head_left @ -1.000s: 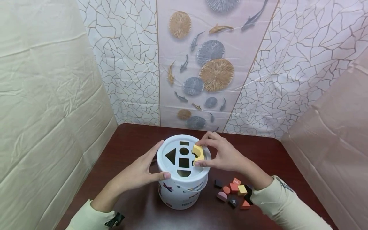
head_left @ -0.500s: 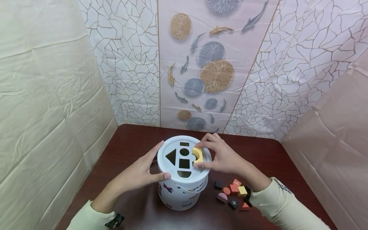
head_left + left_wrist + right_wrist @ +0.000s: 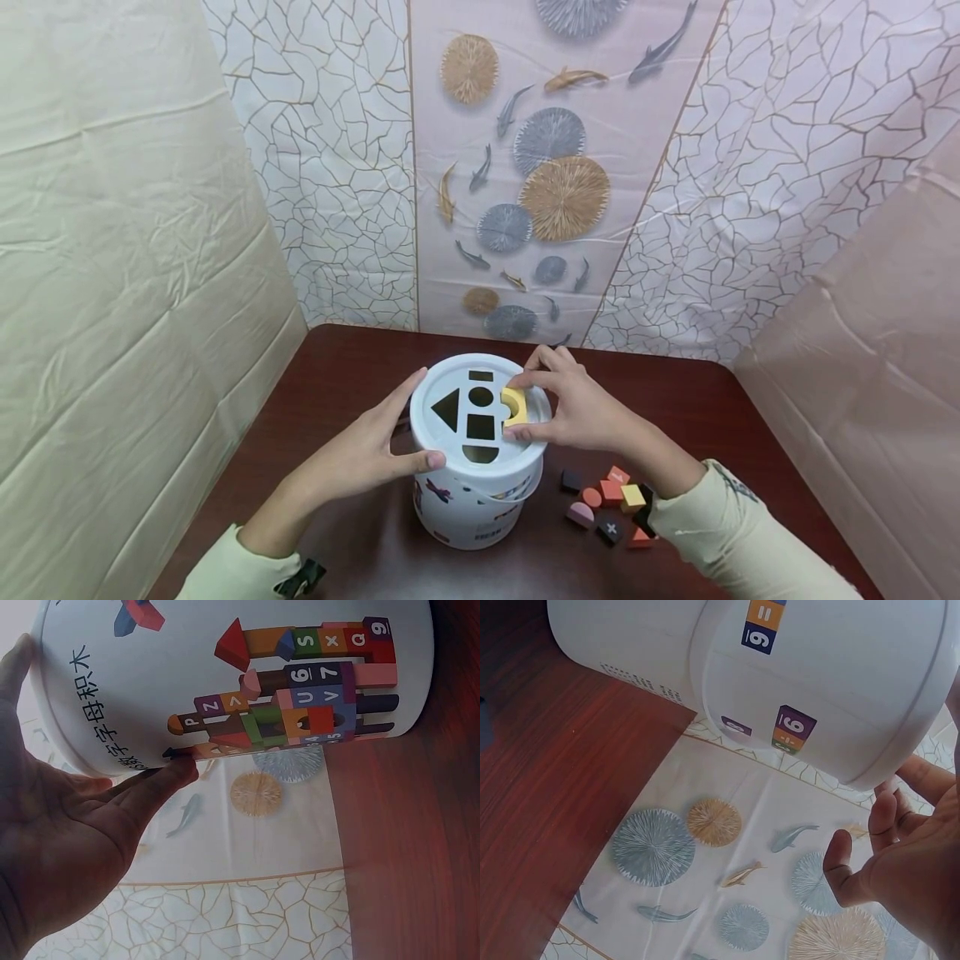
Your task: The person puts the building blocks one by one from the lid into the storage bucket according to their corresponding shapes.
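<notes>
One yellow notched block (image 3: pixel 521 408), lower centre of frame: I am seeing it sitting lower at the lid (image 3: pixel 453 380) now, right hand (image 3: pixel 581 404) pinching it, left hand (image 3: pixel 356 457) resting fingers-spread alongside, fitting apparently progressing.

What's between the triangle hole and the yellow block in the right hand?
On the lid, the round hole and the square hole lie between the triangle hole and the yellow block. The head view shows this.
</notes>
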A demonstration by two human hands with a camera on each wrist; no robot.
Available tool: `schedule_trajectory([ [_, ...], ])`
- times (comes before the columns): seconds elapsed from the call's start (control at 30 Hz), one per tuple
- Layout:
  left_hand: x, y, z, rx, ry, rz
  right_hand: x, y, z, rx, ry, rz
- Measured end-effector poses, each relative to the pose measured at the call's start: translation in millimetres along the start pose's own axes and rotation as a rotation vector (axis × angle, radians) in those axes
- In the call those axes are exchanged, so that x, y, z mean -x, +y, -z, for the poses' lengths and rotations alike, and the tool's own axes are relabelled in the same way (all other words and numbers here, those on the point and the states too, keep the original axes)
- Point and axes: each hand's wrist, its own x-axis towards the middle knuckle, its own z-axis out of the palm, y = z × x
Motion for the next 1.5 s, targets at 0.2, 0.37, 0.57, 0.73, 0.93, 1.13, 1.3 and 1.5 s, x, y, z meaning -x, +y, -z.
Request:
schedule_trajectory([
  [0.2,0.6,1.3,-0.1,-0.001,0.002,0.011,0.3,0,-1,0.003,0.001,-0.003],
  [0.37,1.1,1.9,0.1,-0.002,0.004,0.015,0.2,1,-2,0.011,0.002,0.000],
  [0.57,1.2,2.2,0.2,0.006,0.001,0.004,1.0,1,-3,0.026,-0.001,-0.014],
  [0.73,1.4,2.5,0.1,0.013,0.000,0.007,2.1,0,-2,0.025,0.002,-0.011],
  [0.93,0.8,2.1,0.7,0.009,-0.001,0.006,3.3,1,0,0.031,0.049,0.043],
  [1.13,0.2,0.9,1.2,-0.002,0.002,-0.001,4.2,2,2,0.036,0.074,0.079],
  [1.3,0.3,0.4,0.9,0.002,-0.003,0.005,7.2,3,4,0.047,0.067,0.084],
  [1.5,0.5,0.4,0.9,-0.001,-0.001,0.007,12.3,4,9,0.062,0.073,0.101],
])
